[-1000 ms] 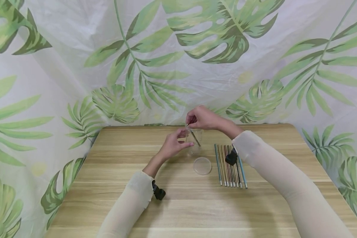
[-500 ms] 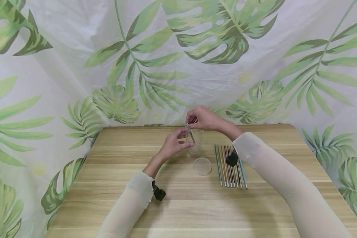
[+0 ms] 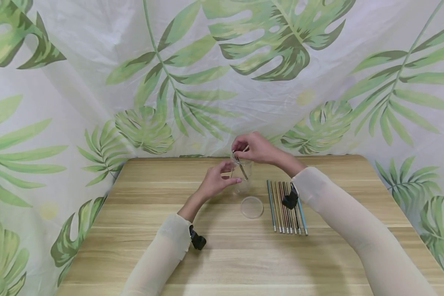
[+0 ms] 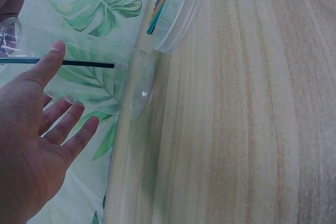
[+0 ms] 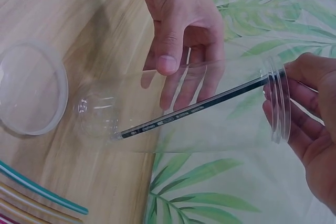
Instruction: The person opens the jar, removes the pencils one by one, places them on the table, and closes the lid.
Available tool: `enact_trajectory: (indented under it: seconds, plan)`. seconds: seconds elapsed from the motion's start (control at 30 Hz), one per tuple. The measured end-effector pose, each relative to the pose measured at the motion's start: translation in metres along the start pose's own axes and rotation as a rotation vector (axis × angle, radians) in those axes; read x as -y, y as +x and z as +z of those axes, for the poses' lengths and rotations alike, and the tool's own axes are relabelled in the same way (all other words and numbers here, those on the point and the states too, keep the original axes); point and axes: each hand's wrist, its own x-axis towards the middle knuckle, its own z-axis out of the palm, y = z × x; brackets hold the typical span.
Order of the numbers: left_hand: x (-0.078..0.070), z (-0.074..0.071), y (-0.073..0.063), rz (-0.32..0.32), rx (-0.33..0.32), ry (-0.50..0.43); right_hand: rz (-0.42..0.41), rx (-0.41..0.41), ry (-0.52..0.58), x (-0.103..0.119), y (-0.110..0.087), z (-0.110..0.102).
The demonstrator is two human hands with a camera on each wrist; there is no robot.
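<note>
A clear cylindrical jar (image 5: 236, 135) stands upright near the table's back edge, its mouth up. My left hand (image 3: 214, 181) holds its side, the thumb (image 4: 51, 61) on the near face and the fingers (image 4: 65, 121) spread behind it. Above the jar's mouth, my right hand (image 3: 255, 149) pinches the upper end of a black pencil (image 5: 184, 110) with pale print. The pencil slants down inside the jar, its lower end close to the base. Part of the right hand touches the threaded rim (image 5: 281, 103); the pencil's top is hidden by the fingers.
A round clear lid (image 3: 251, 207) lies flat in front of the jar. To its right, several coloured pencils (image 3: 281, 205) lie side by side on the wooden table (image 3: 222, 263), partly under the right wrist. A leaf-patterned cloth (image 3: 192, 82) hangs behind the table.
Inside the jar, the pencil's lower end has swung a little left and back right. My right hand has shifted very slightly right. The left hand, jar and lid stay put.
</note>
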Motion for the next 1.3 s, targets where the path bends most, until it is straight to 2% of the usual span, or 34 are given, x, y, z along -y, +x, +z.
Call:
enact_trajectory:
  seconds: [0.47, 0.63, 0.97, 1.17, 1.27, 1.3]
  plan:
    - [0.000, 0.001, -0.001, -0.002, -0.006, 0.009, -0.031, -0.147, 0.156, -0.003, -0.009, -0.002]
    - [-0.001, 0.001, -0.001, -0.001, -0.010, 0.004, 0.005, -0.210, 0.213, -0.004, -0.011, -0.002]
    - [-0.002, 0.002, -0.001, 0.002, -0.012, -0.011, 0.146, -0.312, 0.465, -0.006, -0.012, -0.008]
    - [-0.006, 0.001, 0.000, -0.010, -0.004, 0.014, 0.156, -0.365, 0.614, -0.007, -0.014, -0.014]
    - [-0.006, 0.000, -0.001, -0.009, -0.002, 0.041, 0.164, -0.399, 0.674, -0.008, -0.014, -0.017]
    - [-0.001, 0.000, 0.000, -0.009, -0.001, 0.050, 0.167, -0.411, 0.695, -0.009, -0.014, -0.018]
